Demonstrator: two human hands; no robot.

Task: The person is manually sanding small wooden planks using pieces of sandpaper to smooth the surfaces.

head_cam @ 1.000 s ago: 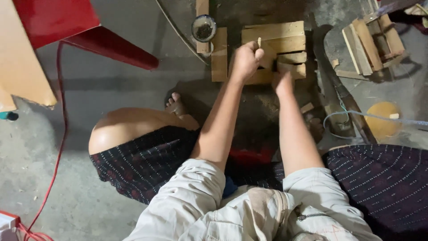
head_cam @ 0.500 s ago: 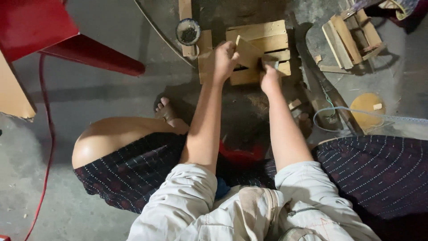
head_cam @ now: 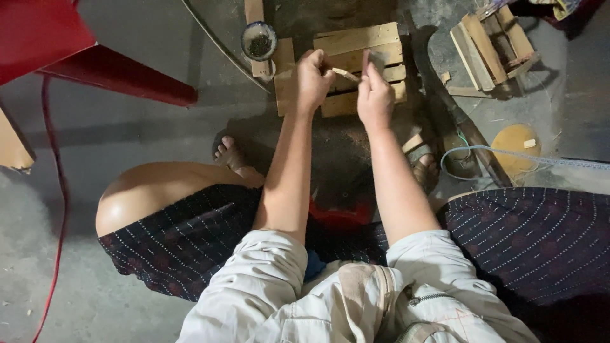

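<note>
While both hands are raised over the floor, a thin, pale wooden stick point(head_cam: 345, 74) is pinched between the curled fingers point(head_cam: 323, 63) of the left hand point(head_cam: 312, 79), and its far end is met by the fingers point(head_cam: 366, 63) of the right hand point(head_cam: 375, 98), which are pressed together against it. The stick is held level, just above a small slatted wooden panel point(head_cam: 356, 67) that is laid flat on the concrete floor point(head_cam: 127, 136). Just left of the panel, a small round bowl point(head_cam: 258, 41) with dark contents is seen resting on a strip of wood point(head_cam: 255, 19). To the right, a second wooden frame point(head_cam: 489, 41) of loose slats is set well apart from the hands, and nearer the knee a round yellow disc point(head_cam: 515, 149) is partly ringed by a pale blue cable point(head_cam: 483, 152). Bare feet in sandals are seen beneath the forearms. A red piece of furniture point(head_cam: 70, 51) is seen at the upper left, and a thin red cord point(head_cam: 57, 209) is trailed down the left side of the floor.
</note>
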